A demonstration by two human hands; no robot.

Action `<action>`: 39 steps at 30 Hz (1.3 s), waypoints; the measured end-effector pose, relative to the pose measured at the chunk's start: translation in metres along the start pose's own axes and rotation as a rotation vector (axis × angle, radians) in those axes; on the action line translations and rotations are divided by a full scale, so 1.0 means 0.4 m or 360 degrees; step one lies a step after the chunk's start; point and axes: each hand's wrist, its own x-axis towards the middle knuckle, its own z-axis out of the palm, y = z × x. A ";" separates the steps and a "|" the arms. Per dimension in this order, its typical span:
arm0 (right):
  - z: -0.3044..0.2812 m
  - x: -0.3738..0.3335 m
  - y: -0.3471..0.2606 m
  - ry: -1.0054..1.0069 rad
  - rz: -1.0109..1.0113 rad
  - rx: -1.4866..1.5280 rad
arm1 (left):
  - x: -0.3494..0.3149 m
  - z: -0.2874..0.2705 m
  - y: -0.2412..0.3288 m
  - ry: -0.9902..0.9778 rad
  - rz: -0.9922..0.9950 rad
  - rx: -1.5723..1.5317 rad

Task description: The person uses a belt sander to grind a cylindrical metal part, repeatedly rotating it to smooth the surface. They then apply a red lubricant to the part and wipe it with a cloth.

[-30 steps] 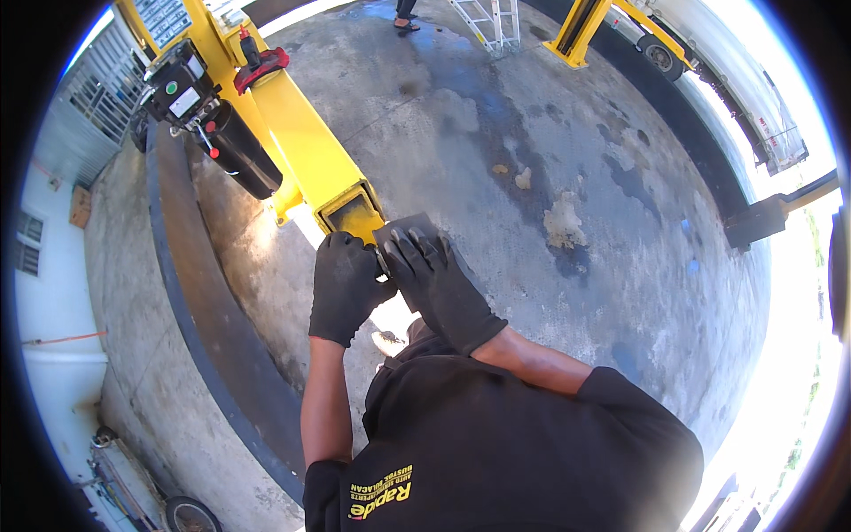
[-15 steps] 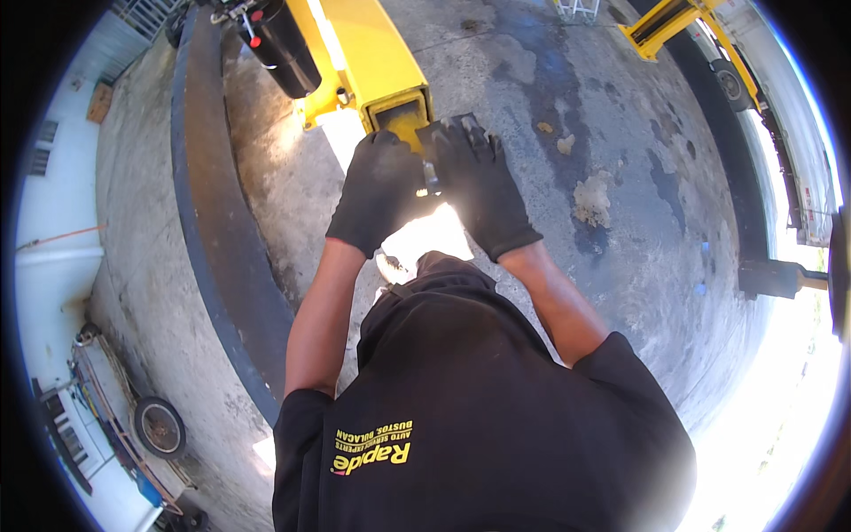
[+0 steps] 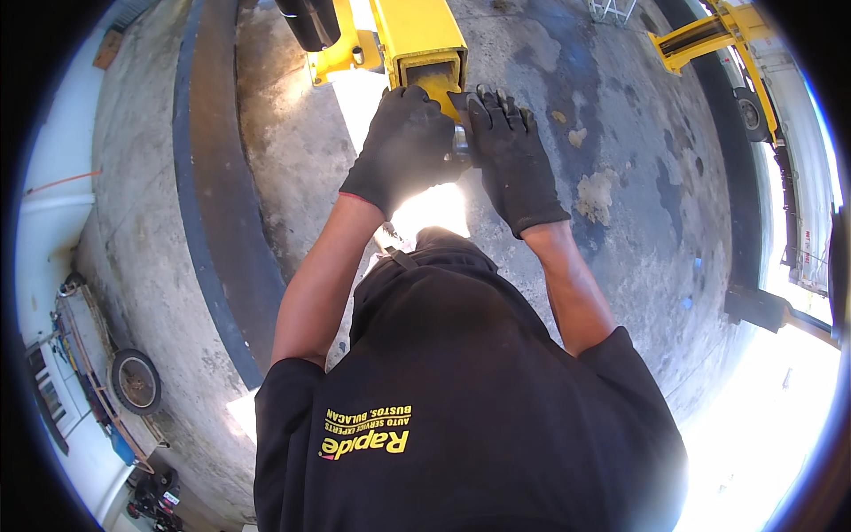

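Observation:
A yellow square steel beam [image 3: 424, 40] points toward me from the top of the view, its hollow end facing me. A narrower yellow arm [image 3: 439, 91] sticks out of that opening. My left hand [image 3: 408, 142], in a black glove, curls its fingers over the left side of this inner arm. On the other side my right hand [image 3: 512, 155], also gloved in black, lies against the arm's end with its fingers stretched forward. Between the hands shows a shiny metal fitting [image 3: 461, 144], partly covered by them. The palms and the arm's underside are hidden.
A dark cylinder [image 3: 310, 22] hangs beside the beam at upper left. A long dark raised track [image 3: 217, 177] runs along the left, another dark track [image 3: 731, 177] along the right. A second yellow steel frame [image 3: 709, 35] stands at far right. A wheeled cart [image 3: 106, 372] is at left.
Both hands and the beam's end now sit higher and farther right in the view. The gap between the hands is wider, and more of the metal fitting shows.

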 end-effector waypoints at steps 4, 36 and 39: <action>-0.031 -0.125 -0.076 0.0156 -0.0023 0.0050 | -0.003 0.000 -0.001 0.0061 0.0029 -0.0040; 0.012 0.027 0.019 0.0005 0.0041 0.0012 | -0.007 0.000 -0.007 -0.0031 -0.0017 0.0024; 0.026 0.017 0.104 0.0205 0.0056 0.0246 | -0.005 0.011 -0.008 -0.0036 -0.0025 0.0056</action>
